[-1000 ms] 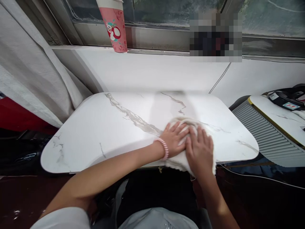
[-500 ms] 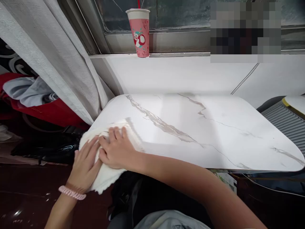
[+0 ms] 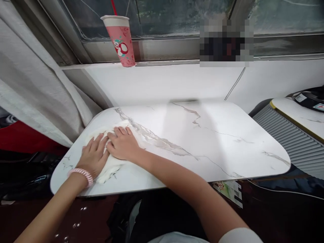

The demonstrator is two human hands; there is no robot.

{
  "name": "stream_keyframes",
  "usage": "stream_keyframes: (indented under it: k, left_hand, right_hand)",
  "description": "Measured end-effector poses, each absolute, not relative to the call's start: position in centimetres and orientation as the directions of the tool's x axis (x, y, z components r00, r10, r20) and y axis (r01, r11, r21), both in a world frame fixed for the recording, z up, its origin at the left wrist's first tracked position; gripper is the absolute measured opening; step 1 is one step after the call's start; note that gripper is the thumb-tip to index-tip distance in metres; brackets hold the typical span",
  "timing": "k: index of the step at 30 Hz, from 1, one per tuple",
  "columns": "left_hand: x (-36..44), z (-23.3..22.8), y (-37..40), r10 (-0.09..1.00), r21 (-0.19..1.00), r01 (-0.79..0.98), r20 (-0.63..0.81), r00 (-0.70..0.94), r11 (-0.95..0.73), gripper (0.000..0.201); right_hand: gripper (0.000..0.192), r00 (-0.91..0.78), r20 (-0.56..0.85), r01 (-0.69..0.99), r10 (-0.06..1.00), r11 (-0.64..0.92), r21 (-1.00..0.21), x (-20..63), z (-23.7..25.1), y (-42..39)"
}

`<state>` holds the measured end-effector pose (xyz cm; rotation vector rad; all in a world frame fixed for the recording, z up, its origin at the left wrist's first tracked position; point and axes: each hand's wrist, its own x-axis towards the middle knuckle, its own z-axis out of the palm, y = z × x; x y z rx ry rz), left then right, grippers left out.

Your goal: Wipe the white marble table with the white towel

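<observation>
A white cloth lies spread on the left part of a white, marble-patterned table. Flat on the cloth rests my left hand, fingers stretched out, with a pink coiled band round the wrist. Beside it, my right hand also presses flat on the cloth, fingers extended and its thumb side close against the left fingers. Parts of the cloth are covered by both hands.
On the window sill stands a pink paper cup with a red straw. A pale curtain hangs at the left, above a red bag. To the right is a ribbed grey seat or panel beside another white tabletop.
Both hands and the cloth have moved inward from the table's left front edge, and the cloth now lies on the tabletop. The view has shifted to the right.
</observation>
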<state>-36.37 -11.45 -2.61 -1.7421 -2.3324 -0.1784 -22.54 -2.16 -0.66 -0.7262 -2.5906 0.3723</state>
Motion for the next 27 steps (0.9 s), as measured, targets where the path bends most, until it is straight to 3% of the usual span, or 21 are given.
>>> stream_keyframes:
  k: [3,7,13,17,22,27]
  left_hand:
    - [-29.4,-1.2,-7.6,0.956,0.027,0.958,0.052,-0.288,0.287,0.064]
    - [-17.8,0.2,-2.6,0.989,0.035,0.991,-0.078,-0.129,0.132,0.065]
    - [0.5,0.0,3.0,0.946,0.225,0.927,-0.055,0.321,-0.301,0.066]
    - [8.6,-0.3,4.9,0.863,0.341,0.806,0.034,0.504,-0.485,0.066]
    - [9.8,-0.6,7.0,0.810,0.399,0.725,0.084,0.580,-0.561,0.064]
    - [3.9,-0.3,9.9,0.841,0.347,0.781,0.047,0.539,-0.519,0.062]
  right_hand:
    - [0.048,-0.757,0.289,0.483,0.586,0.800,-0.356,-16.6,-0.8,0.4]
    - [0.051,-0.676,0.245,0.604,0.695,0.713,-0.356,-5.0,-1.1,3.8]
    - [0.051,-0.408,0.343,0.796,0.846,0.514,-0.321,16.4,-2.0,5.4]
    - [0.050,-0.199,0.353,0.898,0.914,0.315,-0.308,26.2,-2.5,4.8]
    - [0.050,-0.106,0.331,0.937,0.938,0.205,-0.283,27.8,-2.3,6.0]
    - [0.048,-0.109,0.352,0.940,0.930,0.212,-0.268,19.9,-2.0,8.9]
